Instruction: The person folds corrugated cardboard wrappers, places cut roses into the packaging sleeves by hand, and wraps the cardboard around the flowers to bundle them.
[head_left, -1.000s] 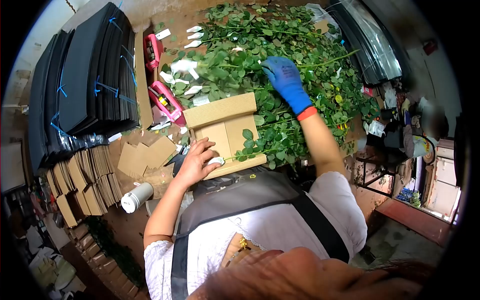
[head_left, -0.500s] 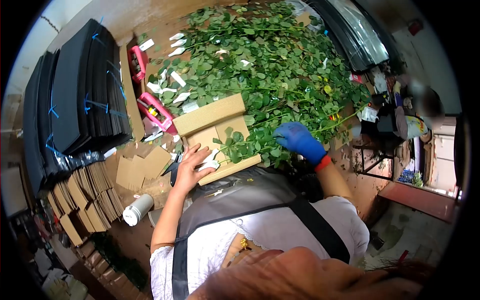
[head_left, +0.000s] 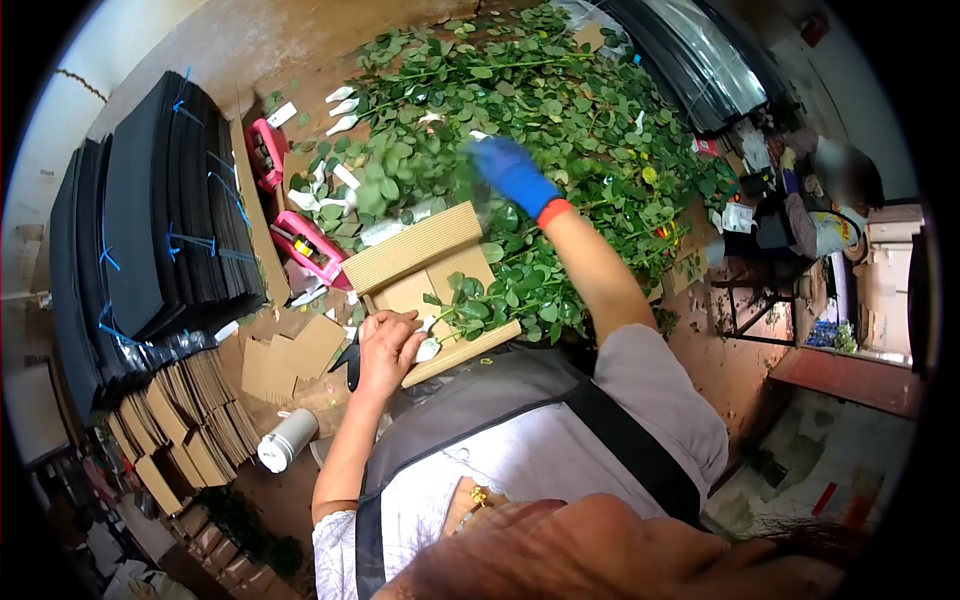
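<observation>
My bare left hand (head_left: 388,350) has its fingers curled at the left end of a corrugated cardboard wrap (head_left: 415,248), closed on white-covered flower heads (head_left: 428,349). Their leafy stems (head_left: 480,305) lie across the wrap and extend to the right. In a blue glove, my right hand (head_left: 508,172) reaches over the leafy pile (head_left: 560,110) beyond the wrap. Its fingers look closed on a leafy stem, though motion blurs them, and leaves to their left are smeared too. More white-covered heads (head_left: 342,107) stick out at the pile's left edge.
Pink holders (head_left: 308,248) stand left of the pile. Farther left are tied black sheets (head_left: 150,210), stacked cardboard (head_left: 185,425) and flat cardboard pieces (head_left: 290,358). A white cylinder (head_left: 288,440) is near my left forearm. Another person (head_left: 800,220) is at the right.
My right hand first came down from the pile to the stems by the wrap, then moved back up and left over the pile. My left hand's fingers drew closer together.
</observation>
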